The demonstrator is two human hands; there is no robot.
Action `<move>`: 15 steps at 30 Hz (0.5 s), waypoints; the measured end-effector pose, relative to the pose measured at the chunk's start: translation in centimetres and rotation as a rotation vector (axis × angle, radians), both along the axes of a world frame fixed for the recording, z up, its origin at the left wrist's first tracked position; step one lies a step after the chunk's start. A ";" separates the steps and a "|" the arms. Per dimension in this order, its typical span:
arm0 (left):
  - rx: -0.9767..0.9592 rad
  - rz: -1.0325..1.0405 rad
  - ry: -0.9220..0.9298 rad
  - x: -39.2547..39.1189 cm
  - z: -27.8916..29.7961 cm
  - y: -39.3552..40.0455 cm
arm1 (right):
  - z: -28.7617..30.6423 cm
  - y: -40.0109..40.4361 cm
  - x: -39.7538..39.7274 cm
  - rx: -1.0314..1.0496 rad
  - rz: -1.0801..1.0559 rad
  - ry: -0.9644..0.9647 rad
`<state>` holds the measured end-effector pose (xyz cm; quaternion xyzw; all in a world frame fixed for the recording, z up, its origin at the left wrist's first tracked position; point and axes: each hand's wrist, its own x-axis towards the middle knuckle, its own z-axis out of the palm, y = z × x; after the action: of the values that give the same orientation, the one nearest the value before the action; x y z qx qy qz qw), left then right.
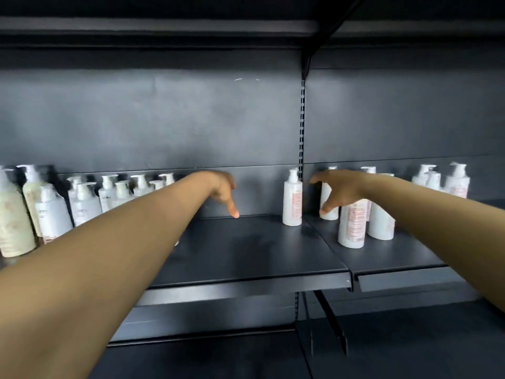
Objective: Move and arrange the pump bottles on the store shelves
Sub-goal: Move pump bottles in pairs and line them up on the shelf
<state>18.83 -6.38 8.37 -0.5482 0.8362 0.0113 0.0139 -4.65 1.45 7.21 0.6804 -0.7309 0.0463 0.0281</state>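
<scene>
Honestly, the risk sat right under my right hand (pixel 338 191): its fingers were spread wide and curled downward, holding nothing, hovering over a tight cluster of white plastic pump bottles with pink-printed labels (pixel 352 225). Those bottles stood upright but close together, so a careless reach could, I judged, clip a pump head and topple one into its neighbours or off the front lip of the dark metal shelf (pixel 259 253). One lone white pump bottle (pixel 292 199) stood just to the left of that hand, by the slotted upright post (pixel 302 124), between my two hands. My left hand (pixel 224 191) hung loosely open too, fingers pointing down at bare shelf, gripping nothing. Beyond my left forearm stood a crowded row of pale cream and white pump bottles (pixel 109 194); a sweeping elbow there could have knocked several over. More white bottles (pixel 453 179) stood well to the right of my right hand.
</scene>
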 end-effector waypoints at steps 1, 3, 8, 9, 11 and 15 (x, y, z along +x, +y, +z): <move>-0.003 -0.001 0.016 -1.1 0.0 0.2 | 0.2 0.3 -1.4 -0.009 0.002 0.005; 0.009 -0.004 0.035 -3.3 -0.1 0.2 | 0.4 0.9 -4.1 -0.021 -0.001 0.008; 0.018 -0.006 0.047 -7.3 -0.8 -0.1 | 0.2 1.5 -9.2 -0.054 -0.001 -0.050; 0.012 -0.005 0.048 -7.8 -1.0 -0.1 | 0.1 1.5 -9.9 -0.062 -0.003 -0.068; 0.007 0.002 0.055 -8.8 -1.4 -0.4 | -0.5 1.4 -11.3 -0.081 -0.005 -0.102; 0.016 0.012 0.046 -10.3 -2.5 -1.8 | -2.0 0.6 -13.4 -0.101 -0.018 -0.223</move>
<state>8.58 -8.15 5.84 -0.5526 0.8329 0.0309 -0.0010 -18.05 2.03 5.26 0.6623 -0.7321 0.1582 -0.0187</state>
